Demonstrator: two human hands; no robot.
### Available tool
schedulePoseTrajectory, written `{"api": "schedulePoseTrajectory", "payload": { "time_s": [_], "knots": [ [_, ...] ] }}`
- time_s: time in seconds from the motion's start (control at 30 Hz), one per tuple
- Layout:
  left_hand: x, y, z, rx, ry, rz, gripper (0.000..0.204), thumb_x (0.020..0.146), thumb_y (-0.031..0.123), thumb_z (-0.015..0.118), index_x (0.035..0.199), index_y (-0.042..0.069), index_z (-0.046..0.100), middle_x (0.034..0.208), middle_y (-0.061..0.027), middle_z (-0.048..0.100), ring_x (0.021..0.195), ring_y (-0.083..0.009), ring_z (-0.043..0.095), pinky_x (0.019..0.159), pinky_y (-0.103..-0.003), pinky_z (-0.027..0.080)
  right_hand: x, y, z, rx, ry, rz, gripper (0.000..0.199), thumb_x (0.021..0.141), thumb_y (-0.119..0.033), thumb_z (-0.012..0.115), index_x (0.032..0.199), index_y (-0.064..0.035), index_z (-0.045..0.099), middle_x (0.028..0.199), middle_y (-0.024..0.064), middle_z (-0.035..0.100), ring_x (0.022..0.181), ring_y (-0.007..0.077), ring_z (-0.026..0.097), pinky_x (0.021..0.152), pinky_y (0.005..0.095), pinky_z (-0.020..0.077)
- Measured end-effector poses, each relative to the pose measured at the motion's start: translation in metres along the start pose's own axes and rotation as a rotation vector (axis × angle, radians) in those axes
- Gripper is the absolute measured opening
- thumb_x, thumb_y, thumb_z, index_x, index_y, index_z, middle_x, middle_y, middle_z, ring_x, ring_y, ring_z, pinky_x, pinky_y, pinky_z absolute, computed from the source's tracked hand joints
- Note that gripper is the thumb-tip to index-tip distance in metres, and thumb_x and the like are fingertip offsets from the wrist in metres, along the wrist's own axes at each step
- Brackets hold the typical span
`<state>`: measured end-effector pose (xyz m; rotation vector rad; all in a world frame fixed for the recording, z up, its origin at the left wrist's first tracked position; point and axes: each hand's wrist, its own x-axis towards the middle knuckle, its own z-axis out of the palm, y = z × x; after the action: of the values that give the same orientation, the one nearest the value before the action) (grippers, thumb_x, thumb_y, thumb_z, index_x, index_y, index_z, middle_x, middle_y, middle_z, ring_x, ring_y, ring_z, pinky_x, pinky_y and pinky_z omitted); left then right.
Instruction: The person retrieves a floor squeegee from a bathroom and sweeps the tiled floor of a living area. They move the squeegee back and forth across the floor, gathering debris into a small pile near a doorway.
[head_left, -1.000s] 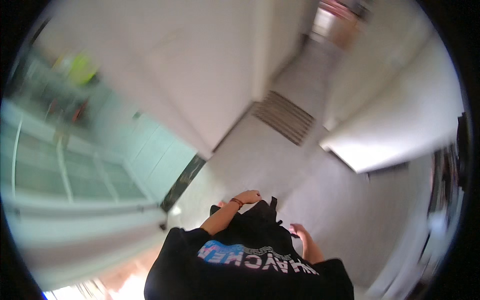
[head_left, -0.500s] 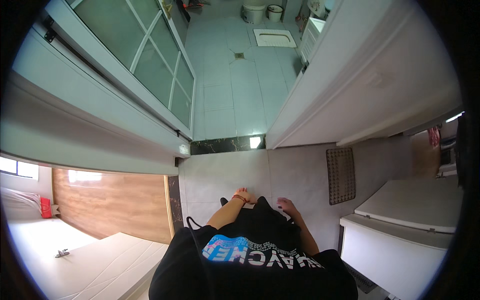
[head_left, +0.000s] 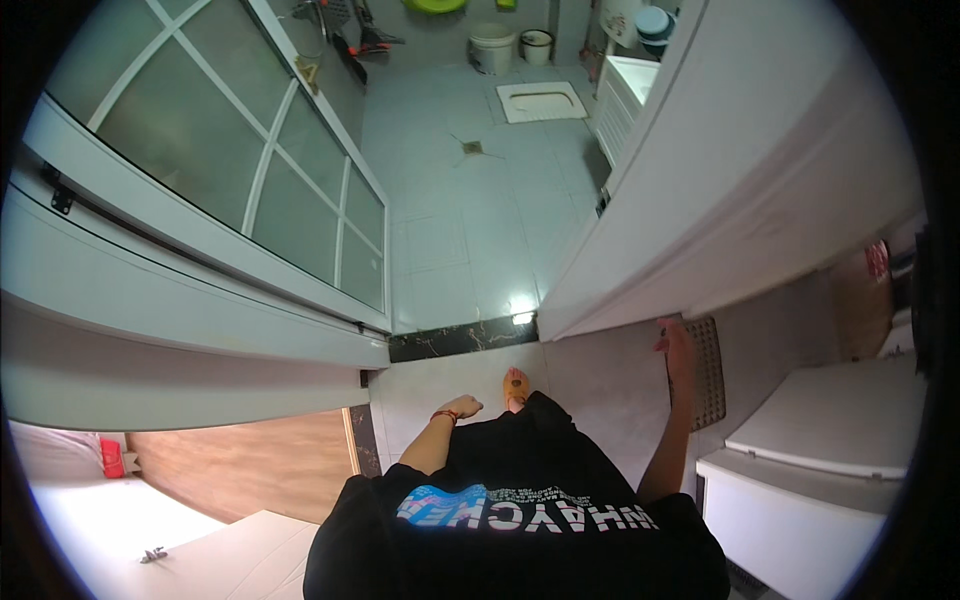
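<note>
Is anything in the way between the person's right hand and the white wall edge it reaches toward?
Nothing visible. The right hand is raised with its fingertips at or touching the lower edge of the white wall. The left hand hangs empty by the black clothing.

Black short-sleeved T-shirt (head_left: pixel 520 520) with printed lettering, black shorts, red string bracelet (head_left: pixel 444 414) on left wrist, bare foot (head_left: pixel 516 386).

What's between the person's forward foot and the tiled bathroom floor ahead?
In the head view, a dark marbled threshold strip crosses the doorway between the foot and the pale tiled floor. Bare grey floor lies before it.
</note>
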<state>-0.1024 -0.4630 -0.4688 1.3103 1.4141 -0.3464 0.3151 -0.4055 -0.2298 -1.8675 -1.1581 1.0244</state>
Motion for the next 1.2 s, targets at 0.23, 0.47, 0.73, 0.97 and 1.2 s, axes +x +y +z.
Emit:
{"api": "schedulePoseTrajectory", "payload": {
  "time_s": [0.23, 0.47, 0.73, 0.97, 1.2],
  "knots": [
    [0.046, 0.031, -0.078, -0.344, 0.223, 0.23, 0.033, 0.075, 0.026, 0.043, 0.084, -0.003, 0.056, 0.084, -0.0202, 0.057, 0.083, -0.0286, 0.055, 0.074, -0.036, 0.041, 0.053, 0.007, 0.109, -0.182, -1.198, 0.259, 0.038, 0.085, -0.035, 0.038, 0.114, -0.0107, 0.047, 0.101, 0.0059, 0.056, 0.09, 0.017, 0.053, 0.077, 0.0298, 0.0399],
    [0.117, -0.044, -0.103, 0.007, 0.23, 0.308, 0.039, 0.074, 0.032, 0.044, 0.096, 0.002, 0.055, 0.096, -0.018, 0.055, 0.088, -0.0287, 0.053, 0.076, -0.034, 0.04, 0.115, 0.019, 0.286, -0.211, -1.205, 0.191, 0.036, 0.082, -0.032, 0.046, 0.103, -0.0034, 0.053, 0.095, 0.0093, 0.057, 0.086, 0.0164, 0.053, 0.071, 0.0261, 0.0426],
    [0.12, 0.004, -0.318, -0.434, 0.198, 0.037, 0.031, 0.075, 0.029, 0.045, 0.078, 0.0, 0.055, 0.073, -0.0102, 0.056, 0.07, -0.021, 0.051, 0.062, -0.032, 0.039, 0.218, 0.08, 0.365, -0.238, -0.633, 0.182, 0.031, 0.075, -0.028, 0.049, 0.089, -0.0027, 0.06, 0.088, 0.0126, 0.06, 0.087, 0.0228, 0.055, 0.076, 0.0311, 0.0416],
    [0.173, -0.043, -0.446, -0.533, 0.281, 0.046, 0.032, 0.078, 0.033, 0.046, 0.084, 0.003, 0.056, 0.074, -0.0046, 0.057, 0.07, -0.0159, 0.05, 0.065, -0.027, 0.04, 0.331, -0.014, 0.436, -0.266, -0.375, 0.232, 0.032, 0.074, -0.029, 0.051, 0.092, -0.0026, 0.06, 0.089, 0.0142, 0.06, 0.086, 0.0244, 0.056, 0.077, 0.0326, 0.0419],
    [0.261, -0.017, -0.582, -0.587, -0.023, -0.352, 0.049, 0.077, 0.039, 0.043, 0.113, 0.005, 0.041, 0.091, -0.0064, 0.053, 0.071, -0.0166, 0.048, 0.059, -0.035, 0.04, 0.532, -0.055, 0.497, -0.462, -0.708, 0.244, 0.039, 0.072, -0.035, 0.051, 0.097, -0.0057, 0.058, 0.098, 0.0119, 0.058, 0.087, 0.0248, 0.055, 0.075, 0.0344, 0.0432]
  ]
}}
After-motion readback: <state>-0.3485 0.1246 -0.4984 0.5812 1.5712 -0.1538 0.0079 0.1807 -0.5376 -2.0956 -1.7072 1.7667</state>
